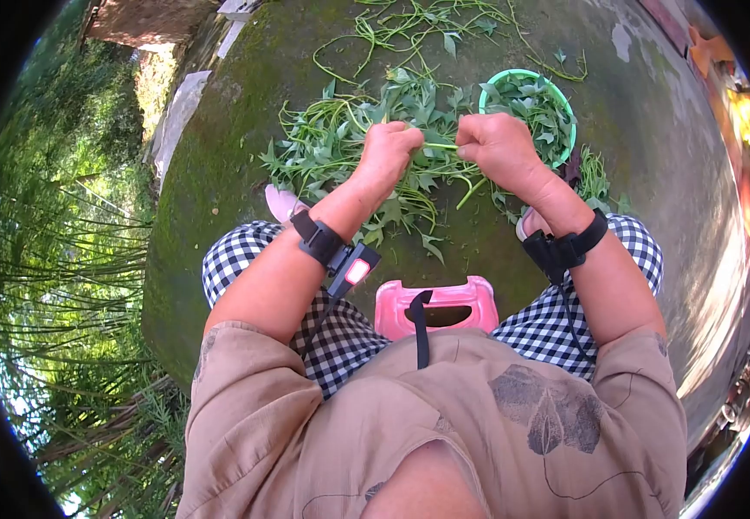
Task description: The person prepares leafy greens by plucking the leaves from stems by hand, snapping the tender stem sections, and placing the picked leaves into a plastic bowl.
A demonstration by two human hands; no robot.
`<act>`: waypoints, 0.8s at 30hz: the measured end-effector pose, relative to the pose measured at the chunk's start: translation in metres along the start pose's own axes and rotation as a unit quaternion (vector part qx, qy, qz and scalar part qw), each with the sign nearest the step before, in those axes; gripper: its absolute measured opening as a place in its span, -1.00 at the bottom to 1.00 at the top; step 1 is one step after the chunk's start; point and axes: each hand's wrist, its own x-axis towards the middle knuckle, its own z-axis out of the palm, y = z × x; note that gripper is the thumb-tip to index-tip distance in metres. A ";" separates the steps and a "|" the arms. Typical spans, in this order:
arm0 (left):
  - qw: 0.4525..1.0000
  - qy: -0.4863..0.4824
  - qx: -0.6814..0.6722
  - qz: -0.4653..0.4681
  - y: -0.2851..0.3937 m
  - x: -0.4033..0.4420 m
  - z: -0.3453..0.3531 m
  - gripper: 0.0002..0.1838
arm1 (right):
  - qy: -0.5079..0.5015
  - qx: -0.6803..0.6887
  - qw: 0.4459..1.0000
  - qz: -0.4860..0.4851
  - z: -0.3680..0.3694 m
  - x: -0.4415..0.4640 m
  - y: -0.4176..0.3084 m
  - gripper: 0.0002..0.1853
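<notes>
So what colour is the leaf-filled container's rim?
The rim is light green, in the head view.

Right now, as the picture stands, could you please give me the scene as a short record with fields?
Left hand: fingers closed, left hand holding a green stem
Right hand: right hand pinching the same stem, which spans the gap between the hands
On the ground: leafy pile around and beyond the hands; loose vines farther out
Container: green-rimmed container, right of the pile, with leaves inside
Seat: pink stool, between the knees
</notes>
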 end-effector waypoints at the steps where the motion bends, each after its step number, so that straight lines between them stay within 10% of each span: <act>1: 0.998 -0.011 -0.050 -0.031 0.004 -0.004 0.000 -0.91 | 0.001 0.006 1.000 0.013 -0.001 0.000 -0.001 -0.86; 18: 0.939 -0.086 -0.332 0.030 0.041 0.027 -0.090 -0.81 | 0.051 0.112 0.978 0.170 -0.012 -0.001 0.065 -0.84; 24: 0.973 0.056 -0.223 0.010 0.062 0.012 -0.089 -0.73 | 0.033 0.216 0.956 0.194 -0.012 -0.001 0.065 -0.91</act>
